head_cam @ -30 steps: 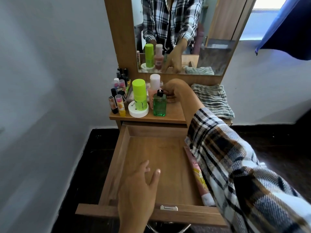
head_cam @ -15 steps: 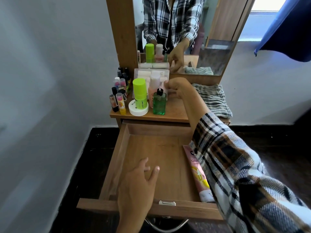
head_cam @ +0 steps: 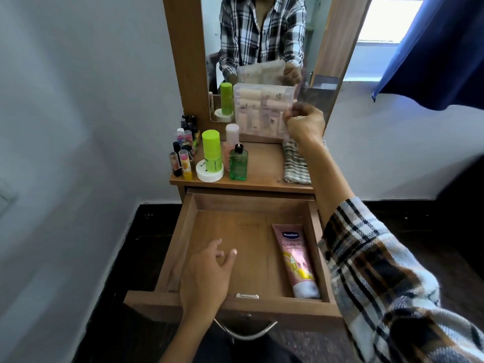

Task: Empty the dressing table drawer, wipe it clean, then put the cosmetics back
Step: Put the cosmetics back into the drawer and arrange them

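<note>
The wooden drawer (head_cam: 180,247) is pulled out, and a pink lotion tube (head_cam: 297,260) lies along its right wall. My left hand (head_cam: 207,276) hangs over the drawer's front left with fingers relaxed, holding nothing. My right hand (head_cam: 303,124) pinches the right edge of a clear plastic box of small cosmetic items (head_cam: 262,111), held up in front of the mirror above the table top. On the table top's left stand a lime-green bottle (head_cam: 211,150), a green glass bottle (head_cam: 238,163), a pink bottle (head_cam: 232,134), a white jar (head_cam: 209,174) and several lipsticks (head_cam: 183,155).
A striped folded cloth (head_cam: 296,163) lies on the right of the dressing table top (head_cam: 264,166). The mirror (head_cam: 256,35) stands behind. A white wall is on the left, dark floor (head_cam: 125,258) below, and a blue curtain (head_cam: 440,48) hangs at upper right.
My right hand has lifted the clear box from behind the bottles up in front of the mirror. My left hand has stayed over the drawer.
</note>
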`<move>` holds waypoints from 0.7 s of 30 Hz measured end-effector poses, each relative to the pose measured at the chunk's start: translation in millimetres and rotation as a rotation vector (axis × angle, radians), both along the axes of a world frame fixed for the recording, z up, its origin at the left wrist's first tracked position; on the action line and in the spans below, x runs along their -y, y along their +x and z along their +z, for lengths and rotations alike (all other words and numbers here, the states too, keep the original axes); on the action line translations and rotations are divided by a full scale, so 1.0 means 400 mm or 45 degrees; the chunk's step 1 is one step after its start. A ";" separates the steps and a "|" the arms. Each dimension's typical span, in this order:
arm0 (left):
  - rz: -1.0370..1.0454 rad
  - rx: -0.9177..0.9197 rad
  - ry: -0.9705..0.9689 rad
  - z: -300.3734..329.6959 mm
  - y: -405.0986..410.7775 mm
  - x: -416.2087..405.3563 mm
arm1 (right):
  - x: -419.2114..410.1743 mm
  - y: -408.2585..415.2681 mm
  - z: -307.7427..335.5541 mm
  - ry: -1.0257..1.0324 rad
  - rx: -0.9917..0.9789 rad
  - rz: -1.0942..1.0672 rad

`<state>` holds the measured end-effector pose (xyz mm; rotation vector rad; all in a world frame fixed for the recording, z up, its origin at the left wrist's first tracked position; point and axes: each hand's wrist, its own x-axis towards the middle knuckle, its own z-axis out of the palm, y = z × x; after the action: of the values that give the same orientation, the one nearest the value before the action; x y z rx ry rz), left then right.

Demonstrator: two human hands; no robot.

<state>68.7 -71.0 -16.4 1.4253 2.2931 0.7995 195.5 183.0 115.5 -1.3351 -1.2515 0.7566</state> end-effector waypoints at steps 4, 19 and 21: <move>-0.007 0.037 0.045 0.008 0.006 0.004 | 0.110 0.105 0.057 0.094 -0.004 -0.047; -0.308 0.516 0.571 0.070 -0.008 0.060 | 0.516 0.126 -0.092 -0.231 -0.254 0.169; -0.368 0.519 0.637 0.077 -0.012 0.065 | 0.529 0.096 -0.123 -0.339 -0.240 0.227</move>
<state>63.9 -96.8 14.5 1.5571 1.6019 1.4764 233.9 -28.7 66.2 -1.3379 -1.1570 1.1807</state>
